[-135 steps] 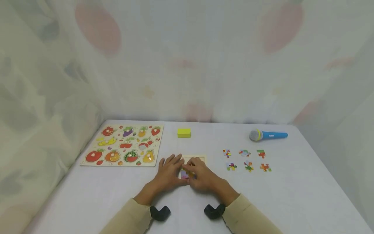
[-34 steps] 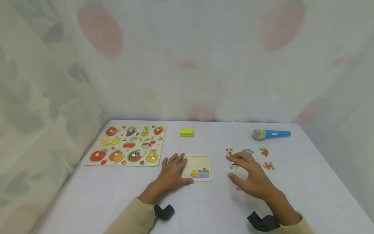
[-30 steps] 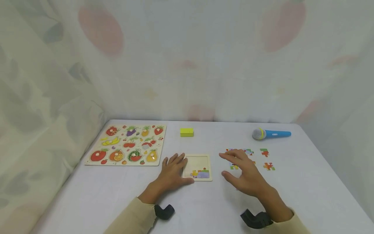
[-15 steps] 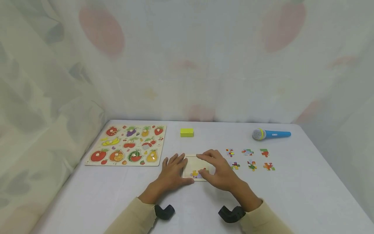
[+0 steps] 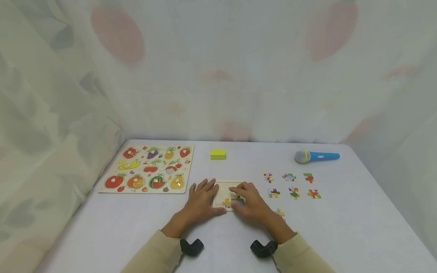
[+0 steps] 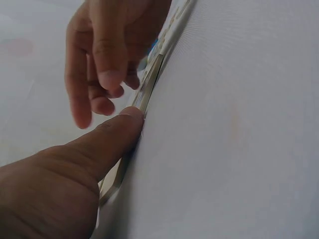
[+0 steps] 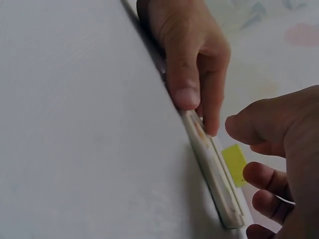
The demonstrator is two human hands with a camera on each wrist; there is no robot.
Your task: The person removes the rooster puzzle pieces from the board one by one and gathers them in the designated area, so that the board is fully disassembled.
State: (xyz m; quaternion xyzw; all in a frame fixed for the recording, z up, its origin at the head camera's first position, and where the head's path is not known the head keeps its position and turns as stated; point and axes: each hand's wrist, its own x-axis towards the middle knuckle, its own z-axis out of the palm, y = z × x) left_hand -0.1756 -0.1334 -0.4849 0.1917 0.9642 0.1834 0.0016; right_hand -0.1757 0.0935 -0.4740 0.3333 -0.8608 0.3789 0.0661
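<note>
A small square wooden puzzle tray point(image 5: 223, 181) lies at the table's middle. Along its near side sit a yellow puzzle piece point(image 5: 227, 202) and a purple-and-green section point(image 5: 238, 199), partly covered by fingers. My left hand point(image 5: 199, 203) rests on the tray's left edge, fingers spread, with the thumb point(image 6: 112, 137) along the near rim. Over the tray's right part hovers my right hand point(image 5: 252, 204), its fingers loosely bent. A gap shows between right thumb and fingertips in the right wrist view, with nothing held. Beside the right wrist lies a puzzle piece point(image 5: 280, 213), partly hidden.
Several loose puzzle pieces point(image 5: 294, 192) lie in two rows to the right. A fruit peg puzzle board point(image 5: 187, 178) is at the left. A yellow block point(image 5: 217, 154) and a blue toy microphone point(image 5: 317, 156) stand farther back. Curtains surround the table's back and sides.
Earlier both hands were at the tray, then my right hand was off to the right by a pinkish piece. It has since moved left, back over the tray. My left hand stays.
</note>
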